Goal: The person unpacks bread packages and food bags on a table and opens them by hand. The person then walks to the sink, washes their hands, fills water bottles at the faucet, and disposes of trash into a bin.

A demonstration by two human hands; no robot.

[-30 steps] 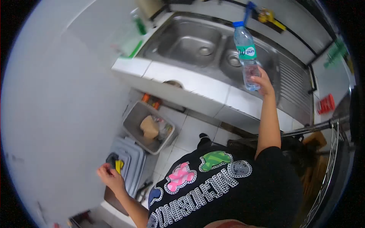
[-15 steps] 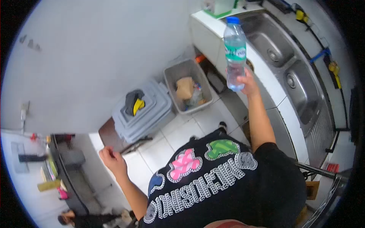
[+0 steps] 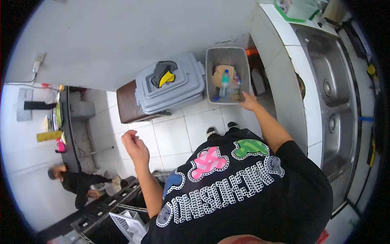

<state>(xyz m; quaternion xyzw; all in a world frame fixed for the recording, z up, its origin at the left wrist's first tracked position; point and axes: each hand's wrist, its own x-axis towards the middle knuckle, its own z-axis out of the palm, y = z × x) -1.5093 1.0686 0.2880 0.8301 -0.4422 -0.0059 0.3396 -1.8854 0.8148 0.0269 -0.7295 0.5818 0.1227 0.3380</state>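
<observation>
A clear plastic water bottle [image 3: 224, 84] with a blue cap and green label is inside the grey bin [image 3: 208, 77], among trash; whether it rests there or is still dropping I cannot tell. My right hand [image 3: 248, 101] is by the bin's near right corner, its fingers apart and nothing in it. Out to the left, my left hand [image 3: 136, 149] hovers over the tiled floor, fingers loosely bent and holding nothing. Brown paper [image 3: 219, 73] and crumpled plastic lie around the bottle.
Left of the bin stands a lidded grey container [image 3: 170, 95] with a black-and-yellow cloth [image 3: 164, 74] on top. A double steel sink [image 3: 325, 65] runs along the right. Another person [image 3: 77, 181] is at the lower left, near black shelving [image 3: 97, 215].
The bottle has left my right hand and is now in the bin. That hand has come down to the bin's corner. The view has shifted, and my left hand stays out to the side.
</observation>
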